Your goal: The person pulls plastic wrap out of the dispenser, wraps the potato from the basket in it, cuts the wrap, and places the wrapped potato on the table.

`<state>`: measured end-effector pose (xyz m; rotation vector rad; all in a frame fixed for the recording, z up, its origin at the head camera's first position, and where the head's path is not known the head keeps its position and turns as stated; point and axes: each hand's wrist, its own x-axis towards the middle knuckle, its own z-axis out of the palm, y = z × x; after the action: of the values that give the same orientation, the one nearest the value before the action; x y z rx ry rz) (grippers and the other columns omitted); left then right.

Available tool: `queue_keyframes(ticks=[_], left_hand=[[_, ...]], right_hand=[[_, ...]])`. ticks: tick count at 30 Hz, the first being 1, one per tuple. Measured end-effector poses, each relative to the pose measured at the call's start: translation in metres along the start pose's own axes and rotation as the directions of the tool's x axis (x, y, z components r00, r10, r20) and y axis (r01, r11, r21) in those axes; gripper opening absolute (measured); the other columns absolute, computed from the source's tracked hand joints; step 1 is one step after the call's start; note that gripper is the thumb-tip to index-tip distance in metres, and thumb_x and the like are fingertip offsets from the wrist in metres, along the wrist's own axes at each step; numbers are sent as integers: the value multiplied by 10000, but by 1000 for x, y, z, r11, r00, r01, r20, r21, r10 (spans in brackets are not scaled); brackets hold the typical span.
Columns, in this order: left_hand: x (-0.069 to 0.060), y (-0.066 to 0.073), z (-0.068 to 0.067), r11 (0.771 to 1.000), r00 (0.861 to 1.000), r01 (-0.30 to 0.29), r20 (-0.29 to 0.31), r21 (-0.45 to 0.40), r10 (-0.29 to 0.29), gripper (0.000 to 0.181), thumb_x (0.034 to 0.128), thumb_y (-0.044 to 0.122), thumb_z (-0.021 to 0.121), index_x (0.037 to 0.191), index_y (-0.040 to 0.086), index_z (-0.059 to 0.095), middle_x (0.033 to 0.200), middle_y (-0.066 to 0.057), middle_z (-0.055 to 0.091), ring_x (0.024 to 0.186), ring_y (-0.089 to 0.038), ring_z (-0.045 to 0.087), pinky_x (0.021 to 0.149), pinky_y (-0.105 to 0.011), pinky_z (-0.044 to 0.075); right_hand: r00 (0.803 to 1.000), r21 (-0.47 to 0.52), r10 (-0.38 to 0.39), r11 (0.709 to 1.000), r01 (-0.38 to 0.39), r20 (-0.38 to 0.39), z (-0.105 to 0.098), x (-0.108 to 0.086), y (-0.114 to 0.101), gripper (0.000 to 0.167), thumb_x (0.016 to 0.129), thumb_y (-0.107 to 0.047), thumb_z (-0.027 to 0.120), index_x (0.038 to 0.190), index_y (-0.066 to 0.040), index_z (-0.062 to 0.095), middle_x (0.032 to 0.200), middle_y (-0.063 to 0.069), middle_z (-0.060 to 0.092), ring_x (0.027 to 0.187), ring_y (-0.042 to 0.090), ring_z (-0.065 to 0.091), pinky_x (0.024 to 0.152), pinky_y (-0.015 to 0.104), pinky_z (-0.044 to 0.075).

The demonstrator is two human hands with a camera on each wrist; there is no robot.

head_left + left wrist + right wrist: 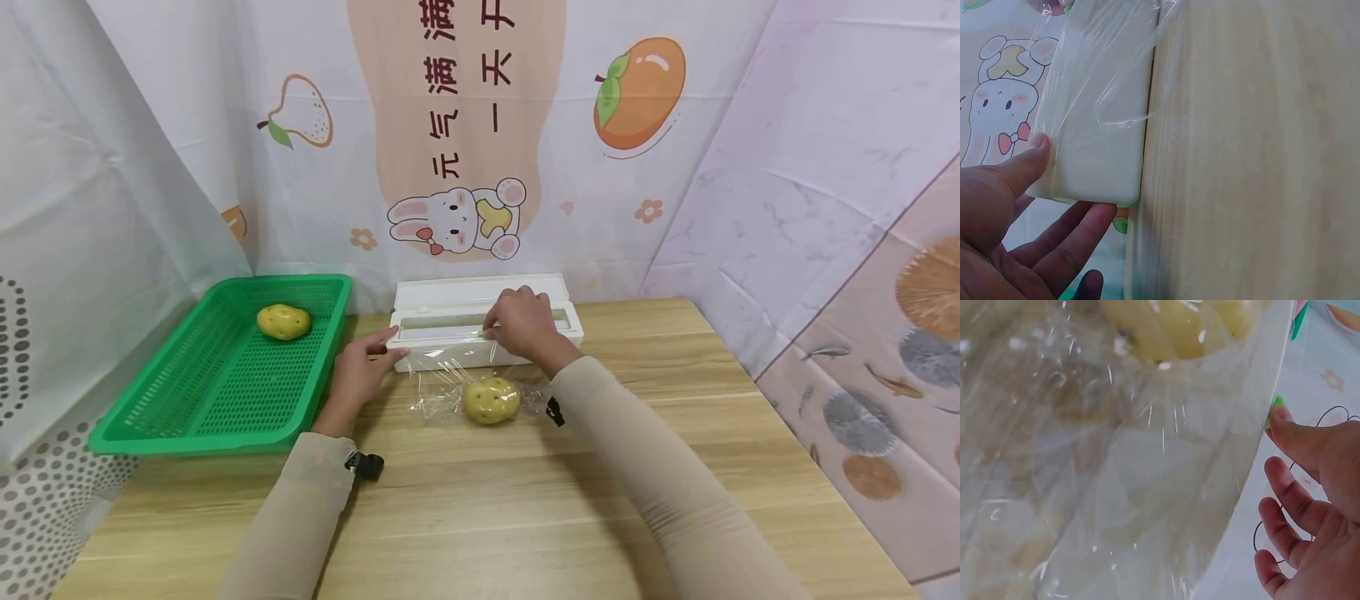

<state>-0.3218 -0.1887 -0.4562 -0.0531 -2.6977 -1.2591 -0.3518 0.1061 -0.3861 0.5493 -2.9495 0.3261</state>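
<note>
A white film box (487, 354) with its lid raised stands at the table's back. Clear plastic film (442, 392) comes out over its front edge and lies around a potato (491, 400). The left hand (358, 375) holds the box's left end; in the left wrist view the thumb of that hand (1016, 231) is on one face and fingers touch the end. At the box's front rim, the right hand (525, 325) pinches a small green slider (1276, 411), seen in the right wrist view beside the stretched film (1147, 469).
A green basket (318, 375) stands on the left with another potato (283, 322) in it. The wooden table (465, 517) reaches back to a printed curtain (300, 200) behind the box.
</note>
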Motion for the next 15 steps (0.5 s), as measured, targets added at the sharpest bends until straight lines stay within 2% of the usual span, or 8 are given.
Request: queue_keyframes(ticks=[9,15], left_hand=[[0,0,0,1000,1000,-12,-9,0,12,548,937,432,761,1452,328,606,1230,-160,726,1156,-328,680,877,-499,561],[-1,0,0,1000,1000,-5,-7,2,5,554,941,443,753,1460,329,597,1244,-161,717,1158,-332,675,881,-498,559]], right_hand=[[1000,-36,-8,999,8,4,-4,-3,5,72,922,-391,784,957,-347,829,1145,-63,686,1087,270,533,965,538,400],[1000,-51,7,999,-7,12,-9,-7,17,58,927,-380,783,932,-344,828,1137,-54,686,1082,280,532,962,551,398]])
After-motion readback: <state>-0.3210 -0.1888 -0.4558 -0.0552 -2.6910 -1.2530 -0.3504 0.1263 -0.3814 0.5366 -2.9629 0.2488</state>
